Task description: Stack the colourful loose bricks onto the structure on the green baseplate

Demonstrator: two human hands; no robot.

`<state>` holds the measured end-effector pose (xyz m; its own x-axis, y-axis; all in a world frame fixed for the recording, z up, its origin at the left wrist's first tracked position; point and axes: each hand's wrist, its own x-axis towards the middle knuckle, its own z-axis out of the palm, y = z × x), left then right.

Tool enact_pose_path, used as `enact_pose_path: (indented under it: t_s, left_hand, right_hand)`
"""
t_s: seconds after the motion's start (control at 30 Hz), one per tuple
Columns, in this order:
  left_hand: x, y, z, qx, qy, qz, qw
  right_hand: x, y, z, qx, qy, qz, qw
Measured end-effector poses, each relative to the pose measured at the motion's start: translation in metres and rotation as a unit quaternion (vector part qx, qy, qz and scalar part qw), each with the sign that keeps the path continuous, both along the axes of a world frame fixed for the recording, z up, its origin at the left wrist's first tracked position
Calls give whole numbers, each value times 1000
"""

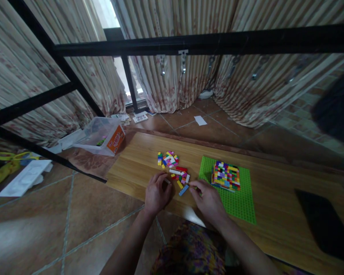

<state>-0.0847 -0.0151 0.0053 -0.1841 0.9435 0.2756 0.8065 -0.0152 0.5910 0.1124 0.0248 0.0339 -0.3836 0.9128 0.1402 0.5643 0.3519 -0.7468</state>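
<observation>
Hands (157, 193) flank blue brick (184, 190) — long axis near-left to far-right.

Hands: two, one left hand (158, 191), one right hand (208, 198). Loose bricks (181, 169): probably over twenty, heaped too tightly for exact tally, one long light-blue brick (184, 190) among them. Green baseplate (240, 208): one. Built brick block (226, 175): one. Wooden table (137, 156): one. Clear plastic bin (103, 150): one. Black flat slab (323, 225): one. Clips (184, 63) along black crossbar (149, 46): six

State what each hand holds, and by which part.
Cannot tell: anything in the left hand or right hand, near the blue brick, is too small to identify.
</observation>
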Motion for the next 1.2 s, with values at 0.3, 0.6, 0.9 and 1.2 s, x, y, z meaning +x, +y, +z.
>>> enact_pose_path:
  t_s: [0.3,0.6,0.9,1.2]
  left_hand:
    - [0,-2,0,22,-35,-26,999]
    - [0,-3,0,18,-36,-24,999]
    - [0,-2,2,23,-38,-20,999]
    - [23,-13,27,33,-225,20,974]
  right_hand:
    - [-31,44,-6,36,-179,-34,983]
    - [-41,49,-15,-10,-142,-86,986]
    - [-44,46,-20,-119,14,-63,991]
    - [-32,21,4,-259,374,-108,884]
